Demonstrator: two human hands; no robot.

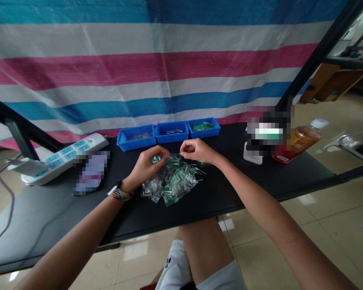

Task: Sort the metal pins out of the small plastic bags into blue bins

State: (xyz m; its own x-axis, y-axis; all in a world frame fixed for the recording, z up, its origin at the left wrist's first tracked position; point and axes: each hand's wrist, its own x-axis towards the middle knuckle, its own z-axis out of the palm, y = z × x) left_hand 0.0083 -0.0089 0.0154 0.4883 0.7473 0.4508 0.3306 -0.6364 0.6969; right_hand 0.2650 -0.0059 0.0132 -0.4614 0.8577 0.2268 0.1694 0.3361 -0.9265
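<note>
My left hand and my right hand are both pinched closed above a pile of small clear bags with green parts inside, lying on the black table. The fingertips of the two hands nearly meet over the pile and hold a small thin piece between them that is too small to name. A beaded band is on my left wrist. Three blue trays stand in a row just behind the hands.
A white power strip lies at the left with a blurred object beside it. A bottle of amber liquid and a blurred item stand at the right. A striped tarp hangs behind the table. My knees are below the table's front edge.
</note>
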